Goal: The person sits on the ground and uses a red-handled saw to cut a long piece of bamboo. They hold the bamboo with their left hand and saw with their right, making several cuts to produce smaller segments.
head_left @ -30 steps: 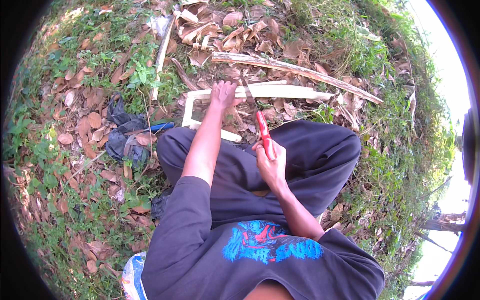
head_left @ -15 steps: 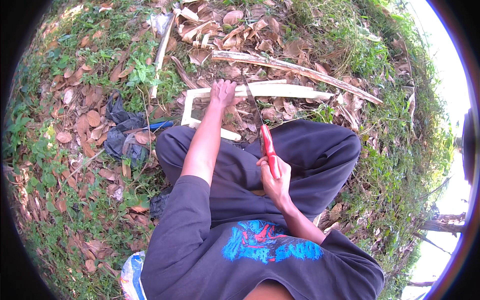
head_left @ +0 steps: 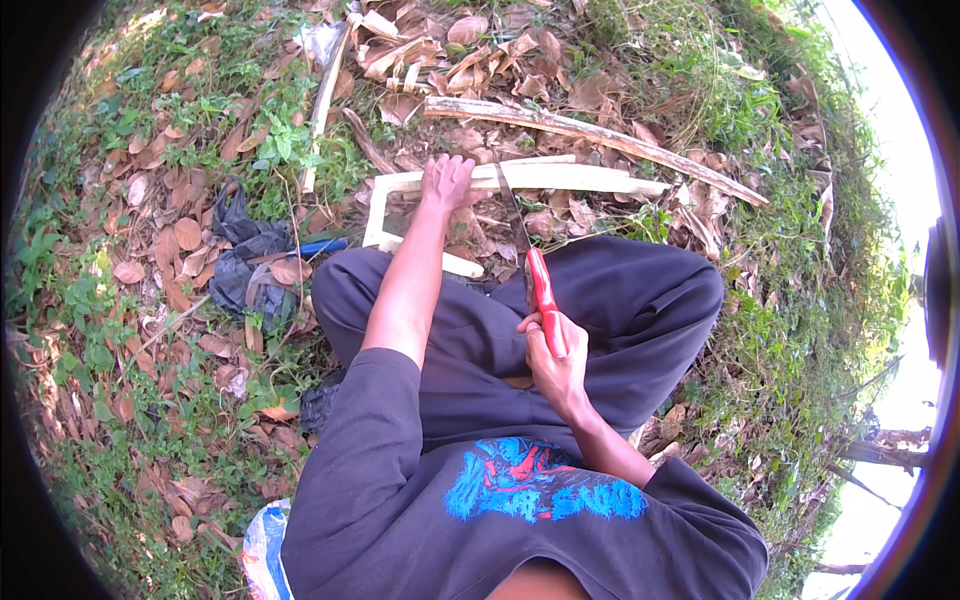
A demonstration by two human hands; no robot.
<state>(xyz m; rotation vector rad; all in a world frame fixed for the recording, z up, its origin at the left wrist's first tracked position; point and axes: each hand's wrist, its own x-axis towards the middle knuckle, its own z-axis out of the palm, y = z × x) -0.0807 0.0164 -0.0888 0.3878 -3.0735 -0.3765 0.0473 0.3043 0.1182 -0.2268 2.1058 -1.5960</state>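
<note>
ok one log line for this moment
left hand: pressing on pale wooden frame | right hand: gripping red-handled saw, blade across frame | seated on leaf litter

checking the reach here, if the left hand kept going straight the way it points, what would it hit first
The left hand already rests on the pale split wood strip; straight beyond it, likely the dry leaves and the long stick.

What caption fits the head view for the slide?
Seated on leaf-strewn ground, left hand pressing a pale wooden strip, right hand gripping a red-handled saw above it.
</note>
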